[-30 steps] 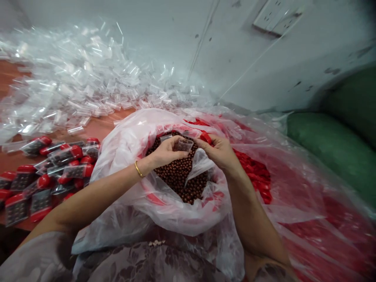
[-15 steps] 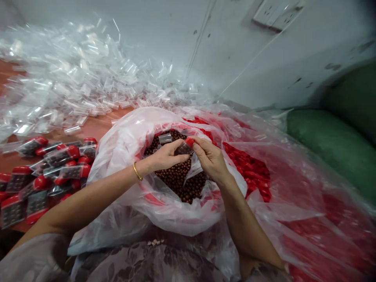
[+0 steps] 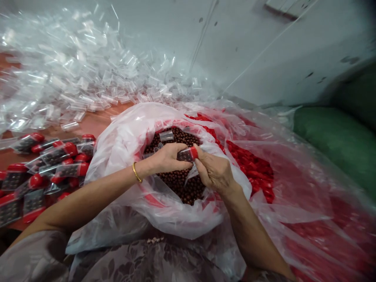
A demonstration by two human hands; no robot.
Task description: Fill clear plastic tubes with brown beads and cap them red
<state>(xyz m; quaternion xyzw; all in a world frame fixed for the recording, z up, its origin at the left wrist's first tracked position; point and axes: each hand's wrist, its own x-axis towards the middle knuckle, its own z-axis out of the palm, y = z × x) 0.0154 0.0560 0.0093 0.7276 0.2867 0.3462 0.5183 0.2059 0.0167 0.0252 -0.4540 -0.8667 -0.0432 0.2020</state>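
Between both hands is a small clear plastic container (image 3: 185, 155) of dark brown balls, its red cap (image 3: 194, 152) toward the right. My left hand (image 3: 167, 157) grips the clear body between thumb and fingers. At the capped end, my right hand (image 3: 214, 167) pinches the red cap. Below them, loose brown balls (image 3: 188, 190) fill an opening ringed by a white plastic bag (image 3: 117, 156). Lying on the balls is an empty clear container (image 3: 166, 136), just beyond my left hand.
Filled red-capped containers (image 3: 58, 154) are heaped on the reddish table (image 3: 96, 121) at left. Behind them spreads a large pile of clear containers (image 3: 67, 70). At right, red caps (image 3: 249, 164) show inside a clear bag, near a green cushion-like form (image 3: 326, 133) by the wall.
My right hand has shifted from over the cap to its side, so the cap and filled body show more plainly. The view has moved slightly.
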